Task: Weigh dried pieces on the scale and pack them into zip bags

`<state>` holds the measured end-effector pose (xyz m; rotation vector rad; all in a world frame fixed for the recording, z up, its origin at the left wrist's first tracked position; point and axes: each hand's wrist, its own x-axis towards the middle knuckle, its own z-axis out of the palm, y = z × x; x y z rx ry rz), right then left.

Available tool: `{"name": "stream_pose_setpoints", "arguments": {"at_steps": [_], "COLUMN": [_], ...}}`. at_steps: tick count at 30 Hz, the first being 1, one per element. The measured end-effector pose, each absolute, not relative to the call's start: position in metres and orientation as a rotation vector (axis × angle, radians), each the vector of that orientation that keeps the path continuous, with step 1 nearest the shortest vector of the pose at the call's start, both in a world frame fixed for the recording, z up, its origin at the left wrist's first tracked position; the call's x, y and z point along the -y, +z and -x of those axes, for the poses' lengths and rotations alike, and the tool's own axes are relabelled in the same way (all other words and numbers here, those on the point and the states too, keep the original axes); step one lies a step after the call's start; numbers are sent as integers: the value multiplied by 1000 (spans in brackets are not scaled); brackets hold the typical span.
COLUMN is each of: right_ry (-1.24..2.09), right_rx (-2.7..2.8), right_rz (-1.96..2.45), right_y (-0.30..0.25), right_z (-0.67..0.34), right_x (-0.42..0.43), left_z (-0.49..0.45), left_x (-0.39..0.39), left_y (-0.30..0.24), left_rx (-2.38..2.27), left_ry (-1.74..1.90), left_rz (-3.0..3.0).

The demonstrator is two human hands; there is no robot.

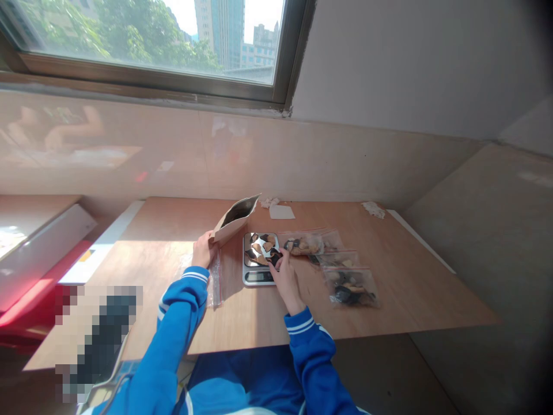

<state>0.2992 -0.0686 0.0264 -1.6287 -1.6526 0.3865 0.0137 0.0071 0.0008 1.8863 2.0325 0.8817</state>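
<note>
Cataloguing remotely, I list: brown paper pouch [230, 231], rim clasped by left hand [203, 250]; black-and-tan dried pieces [258, 248] on white rectangular digital scale [259, 277]; right hand [283, 268], fingertips close together among them, hold unclear; best kept light, without pressing.

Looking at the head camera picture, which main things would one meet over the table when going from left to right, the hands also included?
Left hand, brown paper bag, scale, right hand, nearest clear bag with dark pieces.
</note>
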Motion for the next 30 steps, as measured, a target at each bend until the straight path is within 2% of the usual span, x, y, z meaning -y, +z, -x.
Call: {"name": "stream_pose_setpoints", "arguments": {"at_steps": [7, 13, 19, 25, 30], "right_ry": [556, 699, 541, 282, 196], "right_rx": [1603, 1594, 2037, 2329, 2442], "right_rz": [1477, 1235, 898, 818, 907], "right_y": [43, 116, 177, 174, 173], "right_z": [-303, -307, -288, -272, -272], "right_x": [72, 82, 67, 38, 35], "left_z": [-15, -14, -15, -16, -17], "left_x": [-3, -3, -4, -1, 2], "left_y": [6, 4, 2, 4, 8], "left_rx": [-1997, -1987, -1954, -1842, -1844], "left_ry": [904, 953, 1029, 1174, 1132], "left_rz": [-1844, -1880, -1904, -1988, -1978]}}
